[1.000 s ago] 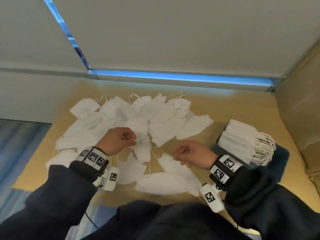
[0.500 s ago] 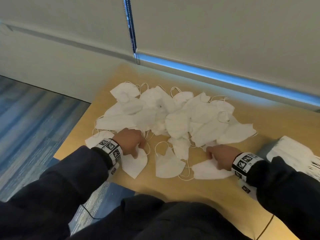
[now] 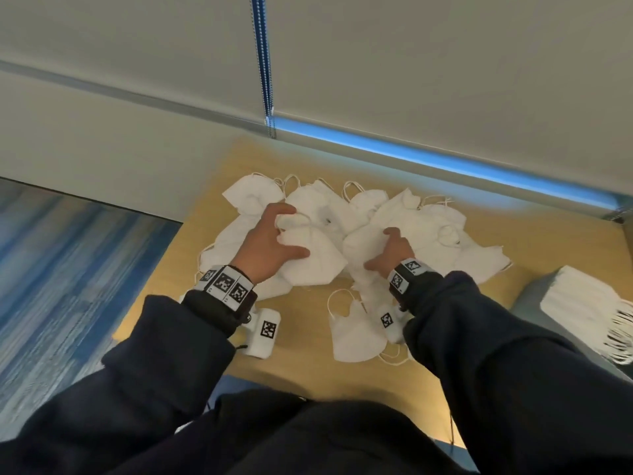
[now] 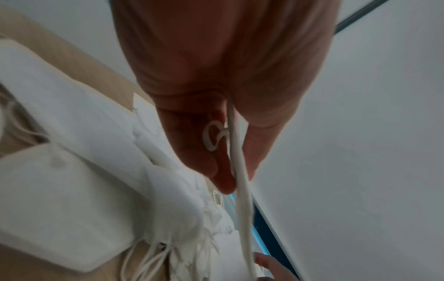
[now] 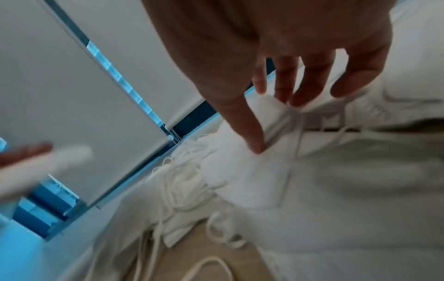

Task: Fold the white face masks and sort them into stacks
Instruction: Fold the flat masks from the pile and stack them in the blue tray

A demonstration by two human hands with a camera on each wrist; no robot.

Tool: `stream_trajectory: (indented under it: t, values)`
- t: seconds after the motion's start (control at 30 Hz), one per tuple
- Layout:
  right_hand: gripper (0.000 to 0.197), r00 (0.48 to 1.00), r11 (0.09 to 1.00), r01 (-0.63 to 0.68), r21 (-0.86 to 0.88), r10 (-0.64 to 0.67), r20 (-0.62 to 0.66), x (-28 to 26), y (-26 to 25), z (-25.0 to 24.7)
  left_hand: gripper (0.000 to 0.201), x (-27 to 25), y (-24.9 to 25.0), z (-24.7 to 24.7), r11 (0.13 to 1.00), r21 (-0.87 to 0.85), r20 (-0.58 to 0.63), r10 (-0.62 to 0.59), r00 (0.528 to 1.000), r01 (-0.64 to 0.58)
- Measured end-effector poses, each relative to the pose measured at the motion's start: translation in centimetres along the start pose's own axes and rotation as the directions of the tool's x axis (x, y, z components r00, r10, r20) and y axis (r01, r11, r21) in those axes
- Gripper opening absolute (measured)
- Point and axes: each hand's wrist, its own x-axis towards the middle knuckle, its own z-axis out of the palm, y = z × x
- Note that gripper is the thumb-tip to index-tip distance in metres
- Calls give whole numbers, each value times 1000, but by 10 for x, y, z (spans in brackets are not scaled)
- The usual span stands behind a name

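Left hand [image 3: 270, 241]: fingers curled around one mask [image 3: 310, 255] at the near left of the pile, thumb laid across its front face. The left wrist view shows the thumb and fingers [image 4: 216, 161] closed together with an ear loop [image 4: 241, 190] passing between them.

Right hand [image 3: 390, 250]: placed on the pile [image 3: 404, 221] with fingers spread. The right wrist view shows the fingers [image 5: 310, 83] extended, their tips and the thumb touching white fabric. No fold of fabric is seen enclosed by them; the hand reads as relaxed and pressing rather than gripping.

Pile: loose white masks heaped on the wooden table [image 3: 555, 234], towards its far edge, ear loops tangled among them. The two hands sit side by side on its near half.

One separate mask [image 3: 356, 332] lies flat on the table nearer the person, just beside the right wrist, apart from the pile.

Stack [image 3: 582, 303]: folded masks at the right edge of the table, loops hanging from its near side, well apart from the pile.

Both wrists carry bands with black-and-white markers [image 3: 227, 284]. Sleeves are dark. A window blind [image 3: 445, 63] hangs behind the table, with a bead chain [image 3: 262, 63] beside it.
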Motion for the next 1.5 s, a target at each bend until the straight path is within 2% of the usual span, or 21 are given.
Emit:
stream_trajectory:
  t: [0.1,0.2,0.27,0.3,0.37,0.43,0.5,0.57,0.6,0.7,0.77,0.87,0.97,1.03,1.1,1.17,1.27,1.3,1.37,1.43,1.5]
  values:
    - [78,996,982,-16,187,31,-78,-3,-1,-11,65,-6,-14,-17,983,-143,-49,-124,991,116]
    - [28,986,919,94,383,-33,-163,-21,1,-32,48,-10,-20,-25,929,-327,-108,-219,970,173]
    - [15,996,745,78,662,-25,-88,-46,-3,-44,48,-13,-14,-25,882,-446,-140,-239,961,154]
    - [16,999,651,47,757,-34,-33,-59,-5,-46,51,-13,-7,-22,852,-505,-139,-236,962,137]
    - [26,998,520,11,854,-60,23,-82,-12,-45,54,-15,11,-10,786,-612,-125,-204,971,86]
    - [33,995,379,-6,925,-87,42,-100,-20,-37,55,-18,30,12,768,-636,-88,-158,983,67]
    - [26,993,222,-74,972,-78,93,-114,-31,-28,57,-21,38,36,849,-527,-56,-76,996,36]
    - [27,991,99,-120,988,-43,125,-126,-40,-23,60,-20,35,53,960,-276,-58,41,997,-56]
    - [33,994,94,-109,990,-20,112,-129,-41,-20,61,-19,33,56,979,-178,-56,88,995,-97]
    - [26,999,312,26,950,-35,-16,-131,-35,-14,69,-13,32,56,984,-113,48,146,988,-140]
    - [21,999,398,44,916,-14,-42,-130,-29,-14,74,-6,31,49,987,-72,110,152,982,-145]
    - [18,999,381,19,924,38,-37,-130,-23,-20,72,7,29,29,983,116,-3,142,990,-141]
    - [23,994,383,40,923,81,-77,-125,-19,-23,63,2,34,19,891,359,-80,327,941,-279]
    - [24,989,390,50,919,107,-99,-124,-22,-23,61,-14,47,27,835,373,62,413,909,-405]
    - [18,993,370,48,928,81,-84,-128,-31,-24,73,-27,58,45,821,388,289,323,901,-418]
    - [21,1000,337,23,941,-9,-21,-135,-39,-26,78,-30,61,62,806,433,378,244,893,-403]
    - [36,997,325,7,946,-81,20,-142,-38,-34,53,-21,64,61,888,296,260,280,924,-352]
    - [33,998,343,40,938,-58,-21,-143,-35,-39,46,-15,64,57,931,222,216,243,945,-290]
    - [22,980,461,164,872,26,-198,-140,-22,-52,40,-2,60,46,993,26,193,108,975,-115]
    - [40,940,611,255,750,27,-341,-136,-7,-64,34,5,61,37,968,-241,255,-7,967,70]
    - [68,950,661,264,702,-55,-306,-133,2,-74,28,3,67,37,889,-418,349,-34,936,189]
